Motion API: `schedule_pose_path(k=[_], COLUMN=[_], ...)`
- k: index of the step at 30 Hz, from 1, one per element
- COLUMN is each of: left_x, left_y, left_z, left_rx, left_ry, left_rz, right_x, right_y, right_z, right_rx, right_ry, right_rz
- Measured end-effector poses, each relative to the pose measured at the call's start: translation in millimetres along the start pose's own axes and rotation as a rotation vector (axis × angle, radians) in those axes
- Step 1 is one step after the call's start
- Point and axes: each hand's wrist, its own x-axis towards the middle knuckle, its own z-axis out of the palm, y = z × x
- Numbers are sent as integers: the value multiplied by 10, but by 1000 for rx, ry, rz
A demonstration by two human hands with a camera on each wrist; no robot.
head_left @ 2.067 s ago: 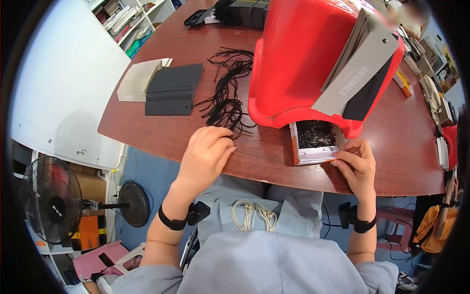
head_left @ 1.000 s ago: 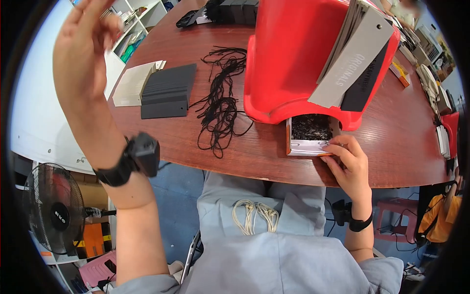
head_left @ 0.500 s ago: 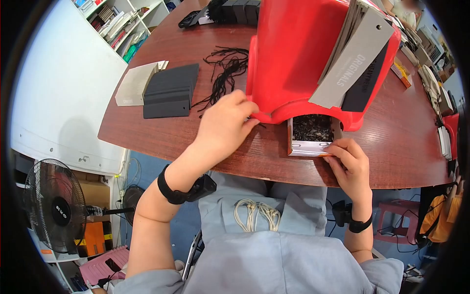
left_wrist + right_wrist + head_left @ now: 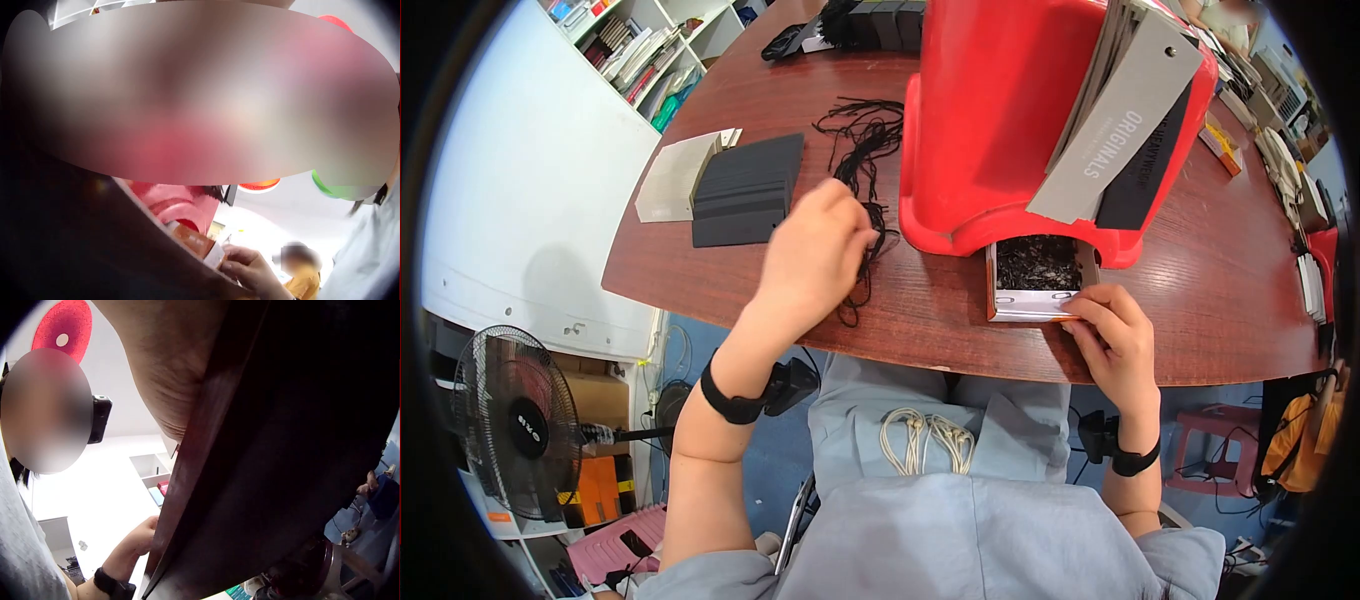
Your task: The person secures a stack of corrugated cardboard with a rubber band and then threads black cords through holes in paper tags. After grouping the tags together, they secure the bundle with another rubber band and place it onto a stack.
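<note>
Over a loose tangle of black cords (image 4: pixel 870 150) on the table, my left hand (image 4: pixel 815 255) is bent with thumb and fingers together, pinching a black cord; the fingertips are partly hidden. My right hand (image 4: pixel 1118 335) holds the front edge of a small open box (image 4: pixel 1028 305), thumb low and fingers over the rim. Small shiny black pieces (image 4: pixel 1040 262) fill the box, whose back reaches under the arch of a red plastic stool (image 4: pixel 1000 130). A grey hang tag (image 4: pixel 1115 135) printed ORIGINALS leans with others on the stool, beside a black tag (image 4: pixel 1145 175).
Fanned stacks of cream cards (image 4: pixel 675 180) and black cards (image 4: pixel 745 190) lie left on the brown table (image 4: pixel 920 320). Black bundles (image 4: pixel 880 25) stand at the back. A floor fan (image 4: pixel 520 425) is below left. White cords (image 4: pixel 925 440) hang at the waist.
My left hand swung up to the left, came back to a cord end beside the stool, then moved left over the tangle. My right hand stays at the box.
</note>
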Motion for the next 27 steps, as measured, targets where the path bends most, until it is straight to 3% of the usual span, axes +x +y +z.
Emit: schedule_pose_path(k=[2,6,9,14,17,20,21,22,24,27], left_x=[18,25,-19,10,41,12,-20,-35,-77,-138], left_y=[-36,-16,11,270,431,512,448,426,394,393], left_z=[-157,-337,-271,-193,-175,-44,-61,-28,16,6], left_rx=[124,30,-574,-917,-1197,-975,-662,-664,-429,-365], left_ry=[99,238,150,109,41,120,5,2,-163,-313], left_rz=[-52,-207,-323,-362,-560,-393,-225,-228,129,59], right_x=[-16,-16,-29,-47,-39,-42,-35,-25,-19,-21], right_y=[-3,-8,-8,-13,-18,-28,-34,-40,-47,-42], right_z=[-1,-10,-13,-38,-47,-66,-75,-77,-90,-89], right_rx=[3,21,20,-1,-29,-30,-31,-30,-32,-37], right_ry=[2,3,11,21,18,2,-11,-23,-30,-32], right_rz=[2,14,1,-21,-40,-45,-40,-39,-44,-57])
